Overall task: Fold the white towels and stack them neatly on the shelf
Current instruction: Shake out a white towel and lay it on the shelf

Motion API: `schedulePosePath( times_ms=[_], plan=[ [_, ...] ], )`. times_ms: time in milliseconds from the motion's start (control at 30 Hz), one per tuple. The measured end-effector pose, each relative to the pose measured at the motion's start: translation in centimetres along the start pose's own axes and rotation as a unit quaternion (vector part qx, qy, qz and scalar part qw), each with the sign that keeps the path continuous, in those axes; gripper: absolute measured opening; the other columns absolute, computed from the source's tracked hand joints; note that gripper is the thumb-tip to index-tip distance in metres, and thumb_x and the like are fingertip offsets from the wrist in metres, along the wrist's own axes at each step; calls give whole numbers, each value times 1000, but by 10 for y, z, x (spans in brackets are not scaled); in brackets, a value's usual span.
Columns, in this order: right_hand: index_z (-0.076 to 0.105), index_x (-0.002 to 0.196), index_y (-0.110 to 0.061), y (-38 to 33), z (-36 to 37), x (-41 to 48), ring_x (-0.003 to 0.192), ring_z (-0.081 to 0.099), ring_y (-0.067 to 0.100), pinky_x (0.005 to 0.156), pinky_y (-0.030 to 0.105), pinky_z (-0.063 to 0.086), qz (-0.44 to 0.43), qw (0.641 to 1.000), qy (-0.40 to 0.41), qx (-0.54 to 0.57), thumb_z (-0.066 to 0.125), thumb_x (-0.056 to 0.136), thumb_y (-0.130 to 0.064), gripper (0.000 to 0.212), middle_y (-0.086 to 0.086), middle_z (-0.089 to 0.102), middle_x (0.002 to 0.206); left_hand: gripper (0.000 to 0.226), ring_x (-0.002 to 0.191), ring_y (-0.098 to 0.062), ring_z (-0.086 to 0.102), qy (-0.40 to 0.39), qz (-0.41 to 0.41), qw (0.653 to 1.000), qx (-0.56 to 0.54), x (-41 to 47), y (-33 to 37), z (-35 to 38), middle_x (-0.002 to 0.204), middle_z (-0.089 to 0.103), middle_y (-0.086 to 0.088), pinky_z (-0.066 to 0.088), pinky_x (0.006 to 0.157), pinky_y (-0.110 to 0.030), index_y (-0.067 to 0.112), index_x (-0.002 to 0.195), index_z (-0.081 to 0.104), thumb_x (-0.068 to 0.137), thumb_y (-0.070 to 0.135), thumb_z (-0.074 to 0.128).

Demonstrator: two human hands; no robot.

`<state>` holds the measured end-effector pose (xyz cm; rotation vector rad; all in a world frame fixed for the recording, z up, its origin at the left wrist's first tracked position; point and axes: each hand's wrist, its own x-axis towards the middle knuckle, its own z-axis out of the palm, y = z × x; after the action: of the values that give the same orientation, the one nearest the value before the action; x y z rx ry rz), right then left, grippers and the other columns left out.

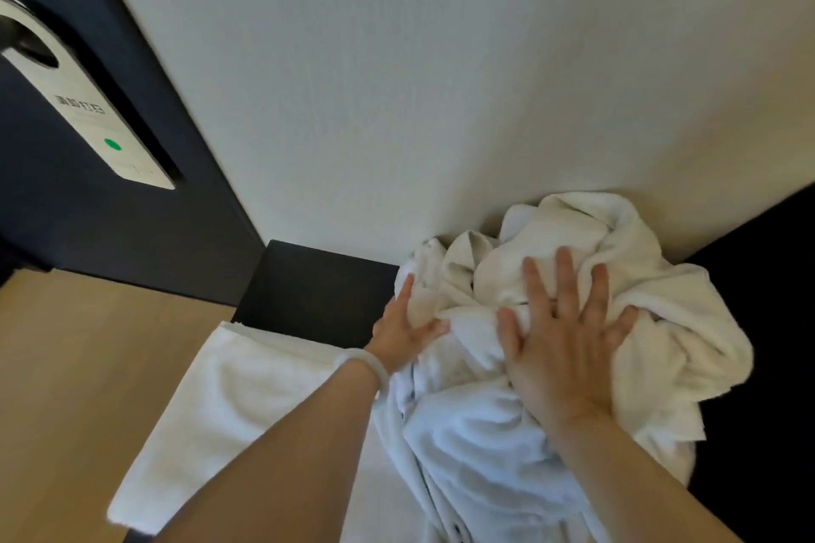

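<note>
A crumpled heap of white towels is seen piled on a dark shelf, pushed up against the pale wall. The terry cloth is bunched into deep folds and ridges: the upper part is lit to a warm cream, while the lower part, which trails toward the camera, is shaded bluish white. The right hand is laid flat on top of the heap with its fingers spread wide and straight, the thumb sunk in a fold. The left hand, a white bracelet on its wrist, is set against the heap's left side, fingers extended and nothing gripped. Just left of the heap a second white towel is spread flat and smooth. A dark door carrying a white hanger with a green dot is seen at the left, above a wooden floor
</note>
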<state>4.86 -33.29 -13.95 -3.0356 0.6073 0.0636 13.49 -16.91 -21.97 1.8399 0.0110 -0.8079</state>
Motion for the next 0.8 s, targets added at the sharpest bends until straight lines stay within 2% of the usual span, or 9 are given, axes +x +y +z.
schedulePosePath(
  times_ms=[33,100,200,267,367,400,500,667,800],
  plan=[
    [26,154,-31,-6,5,3,149,6,38,111,71,6,8,1000,-3,-9,20,91,-61,70,2,6,165,97,149,-30,12,-4,-15,996,82,1,-4,-10,162,8,3,18,119,-48,47,150,4,77,62,65],
    [27,154,-32,-9,5,8,149,5,38,112,70,4,18,1000,2,-12,19,90,-62,71,1,6,165,89,150,-28,6,-7,-3,990,141,-2,2,-25,164,-4,1,16,119,-47,38,154,5,87,60,59],
    [16,154,-39,2,-8,4,150,-5,31,115,67,0,-9,1000,-8,7,9,86,-68,75,-5,-4,165,69,150,-20,10,9,28,999,23,-22,40,-29,163,-7,9,21,115,-37,38,154,13,97,50,48],
    [5,153,-45,13,-27,0,150,-11,22,116,61,-2,-36,995,-18,91,6,83,-72,75,-13,-10,164,60,150,-16,8,31,117,992,16,-41,70,-16,163,-4,12,18,115,-32,39,153,16,100,48,43],
    [7,154,-42,41,-50,-9,151,-4,24,114,63,9,16,990,51,130,23,95,-65,65,-9,-2,165,68,149,-14,-12,7,283,937,203,-61,90,25,163,-12,10,0,120,-38,43,153,9,94,61,37],
    [5,154,-42,52,-49,-11,151,-5,26,114,64,9,50,992,46,108,23,96,-62,64,-8,-3,165,73,148,-17,-21,-22,279,923,263,-62,89,39,161,-19,13,-6,119,-45,47,152,3,90,66,37],
    [-6,155,-38,72,-22,-16,150,-13,23,117,62,-3,123,984,-79,99,13,94,-64,69,-11,-9,164,81,143,-28,-31,-65,190,914,354,-47,78,64,153,-33,23,-8,114,-65,58,145,-13,85,76,38],
    [-9,154,-37,89,-29,7,150,-16,21,120,54,-3,106,959,-179,194,29,97,-63,74,-11,-14,163,82,146,-30,-24,-87,121,898,415,-36,100,63,152,-35,22,-1,114,-66,59,143,-18,84,78,37],
    [-8,155,-36,109,-73,-1,150,-15,25,122,48,-2,14,934,-291,207,62,89,-53,97,-3,-16,163,82,148,-35,-16,-42,104,885,452,-68,107,60,160,-25,9,7,116,-64,53,146,-16,87,74,37]
  ],
)
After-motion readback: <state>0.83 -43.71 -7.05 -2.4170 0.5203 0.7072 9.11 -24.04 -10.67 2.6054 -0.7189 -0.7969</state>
